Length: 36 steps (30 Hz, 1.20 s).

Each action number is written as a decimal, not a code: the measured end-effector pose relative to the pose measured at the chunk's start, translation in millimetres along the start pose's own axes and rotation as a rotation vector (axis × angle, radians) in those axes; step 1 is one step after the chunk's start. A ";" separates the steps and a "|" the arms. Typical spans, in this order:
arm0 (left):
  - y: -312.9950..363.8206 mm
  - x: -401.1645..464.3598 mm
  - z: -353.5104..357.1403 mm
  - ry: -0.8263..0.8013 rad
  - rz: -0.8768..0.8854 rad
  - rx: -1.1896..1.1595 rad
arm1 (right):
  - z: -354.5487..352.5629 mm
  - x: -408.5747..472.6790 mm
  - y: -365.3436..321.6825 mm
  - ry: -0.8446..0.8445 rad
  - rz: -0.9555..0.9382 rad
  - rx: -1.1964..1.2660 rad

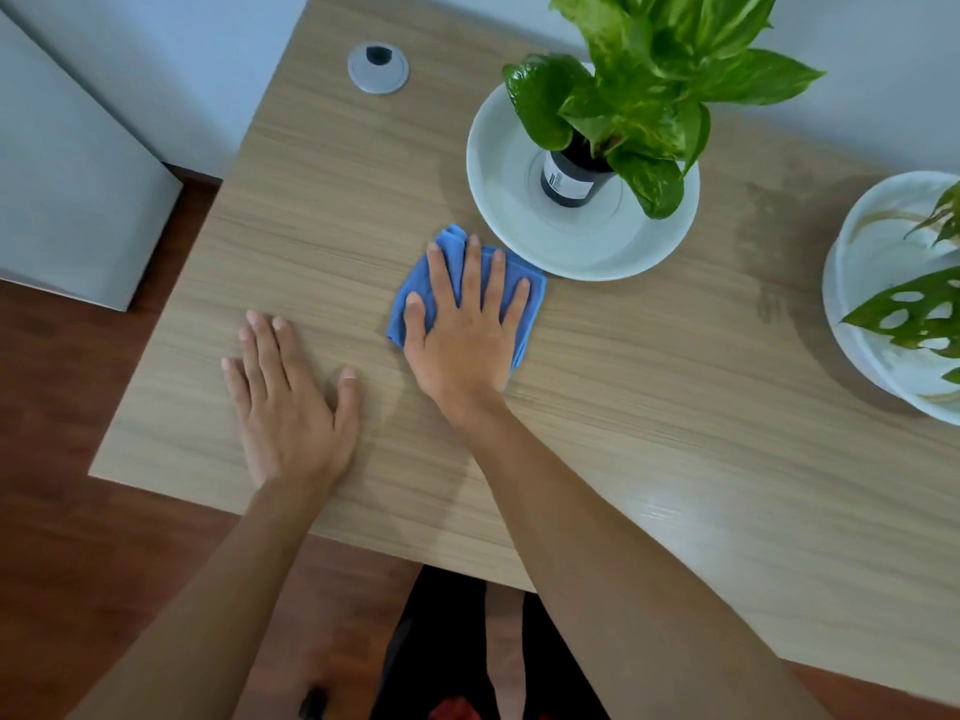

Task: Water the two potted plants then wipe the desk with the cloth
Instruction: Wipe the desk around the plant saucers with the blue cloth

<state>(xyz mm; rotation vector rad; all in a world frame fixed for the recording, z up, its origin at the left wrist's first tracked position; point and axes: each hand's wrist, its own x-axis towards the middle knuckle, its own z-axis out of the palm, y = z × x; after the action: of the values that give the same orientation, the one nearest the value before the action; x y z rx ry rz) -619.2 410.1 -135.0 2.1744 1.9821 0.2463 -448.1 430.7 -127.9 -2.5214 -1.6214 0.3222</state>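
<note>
Your right hand (464, 324) lay flat and spread on the folded blue microfibre cloth (525, 296), fingers wide, pressing it to the pale wood-grain tabletop (649, 407) rather than gripping it. The cloth sat near the middle of the tabletop, its far right corner just beside the rim of the wide white saucer (519, 220), possibly touching it, though I couldn't be sure from that angle. Your left hand (291, 402) rested open and empty, palm down, near the left front edge, apparently bracing you.

The cloth looked soft, light and limp; it should slide easily under a flat palm but bunch if pushed from one edge, so keeping your weight over its centre seemed the best hold. Darker patches on the tabletop to the right of the saucer looked like damp streaks, which suggested the wiping was under way with the right side yet to dry.

On the saucer stood the leafy green pothos in a small dark pot (569, 181). It looked top-heavy and easy to nudge over, so care was due close to the rim. The pot carried a white label with a barcode; its print was too small to read. At the far right, a second white dish held a plant with holed leaves (909, 314). A round grey cable grommet (377, 68) sat at the far left.
</note>
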 end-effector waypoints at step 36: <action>111.3 39.7 26.5 -0.148 0.466 0.075 | -31.3 -63.5 206.9 0.152 0.072 0.095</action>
<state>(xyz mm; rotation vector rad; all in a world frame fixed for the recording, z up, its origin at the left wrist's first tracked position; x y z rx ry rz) -501.6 439.1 -133.1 2.5945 1.4086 0.0705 -283.4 287.2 -136.0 -2.4718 -1.4285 0.2034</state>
